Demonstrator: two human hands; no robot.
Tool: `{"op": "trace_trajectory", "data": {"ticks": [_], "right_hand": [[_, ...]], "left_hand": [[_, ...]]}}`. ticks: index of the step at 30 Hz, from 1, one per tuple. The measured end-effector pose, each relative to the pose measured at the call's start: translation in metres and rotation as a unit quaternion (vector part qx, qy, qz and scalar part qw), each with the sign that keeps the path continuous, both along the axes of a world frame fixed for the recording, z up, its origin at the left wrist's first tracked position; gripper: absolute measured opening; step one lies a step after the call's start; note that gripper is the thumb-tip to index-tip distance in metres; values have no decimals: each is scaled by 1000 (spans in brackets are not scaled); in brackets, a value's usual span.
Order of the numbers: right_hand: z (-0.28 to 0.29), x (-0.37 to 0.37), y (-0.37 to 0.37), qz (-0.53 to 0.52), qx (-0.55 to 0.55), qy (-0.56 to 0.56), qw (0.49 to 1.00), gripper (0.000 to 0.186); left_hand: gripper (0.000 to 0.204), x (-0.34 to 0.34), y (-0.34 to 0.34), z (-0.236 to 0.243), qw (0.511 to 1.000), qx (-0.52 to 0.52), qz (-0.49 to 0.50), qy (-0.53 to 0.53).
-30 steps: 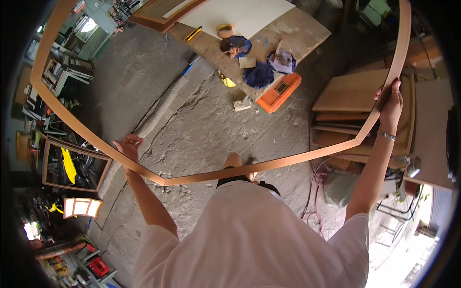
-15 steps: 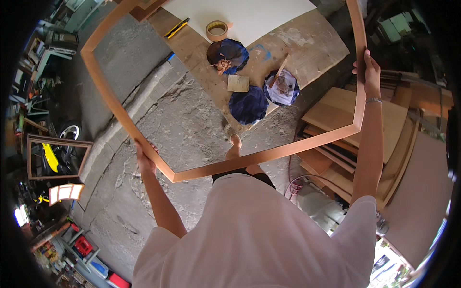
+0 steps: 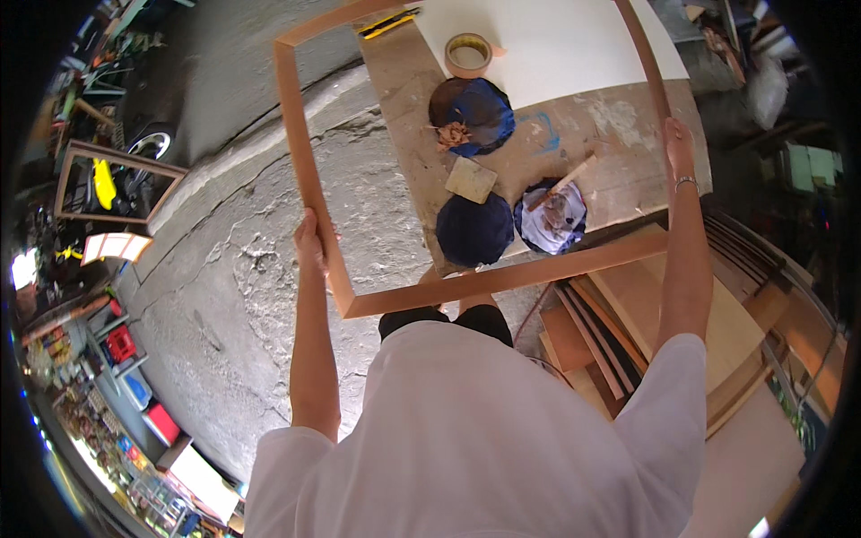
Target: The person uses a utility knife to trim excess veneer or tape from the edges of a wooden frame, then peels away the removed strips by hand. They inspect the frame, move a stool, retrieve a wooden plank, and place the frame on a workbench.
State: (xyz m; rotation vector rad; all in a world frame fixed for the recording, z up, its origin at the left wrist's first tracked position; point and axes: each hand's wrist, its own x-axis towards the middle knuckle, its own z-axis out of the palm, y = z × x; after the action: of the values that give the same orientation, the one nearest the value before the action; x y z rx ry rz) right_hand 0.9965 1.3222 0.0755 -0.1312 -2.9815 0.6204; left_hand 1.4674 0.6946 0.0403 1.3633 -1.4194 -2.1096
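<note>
A large rectangular wooden frame, reddish brown, hangs in the air in front of me, between my two hands. My left hand is closed round its left side, near the lower corner. On the right side, my right hand grips it, with some fingers hidden behind the wood. Through the opening I see a worktable with a white sheet, a roll of tan tape and a yellow utility knife. Nearer lie two dark blue cloth-covered bowls, a white-and-blue bowl with a brush, and a square pad.
Wooden boards are stacked at the right, close to my right forearm. A smaller wooden frame stands at the far left. Shelves with red and blue bins line the lower left. The cracked concrete floor has a raised edge.
My view has turned, and the worktable now sits farther right and lower. The frame, still in both hands, appears smaller, its left side shifted right and standing more upright.
</note>
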Motion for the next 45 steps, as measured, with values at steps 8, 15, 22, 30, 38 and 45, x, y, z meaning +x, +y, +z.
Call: {"op": "trace_trajectory", "data": {"ticks": [8, 15, 22, 30, 38, 45], "right_hand": [[-75, 75, -230, 275, -95, 30, 956, 70], [-48, 118, -345, 224, -62, -160, 960, 59], [12, 119, -312, 251, -226, -26, 941, 31], [24, 138, -247, 135, -332, 38, 933, 45], [55, 228, -127, -135, -711, -7, 690, 43], [57, 300, -52, -150, -153, 142, 967, 43]], "left_hand": [[47, -37, 51, -4, 999, 16, 38, -16], [51, -40, 83, -26, 998, -7, -6, -62], [66, -56, 95, -46, 848, -382, -104, -351], [82, -150, 162, 9, 745, -582, -323, -47], [75, -195, 179, -2, 806, -396, -439, 11], [66, -253, 221, -14, 721, -551, -413, 74]]}}
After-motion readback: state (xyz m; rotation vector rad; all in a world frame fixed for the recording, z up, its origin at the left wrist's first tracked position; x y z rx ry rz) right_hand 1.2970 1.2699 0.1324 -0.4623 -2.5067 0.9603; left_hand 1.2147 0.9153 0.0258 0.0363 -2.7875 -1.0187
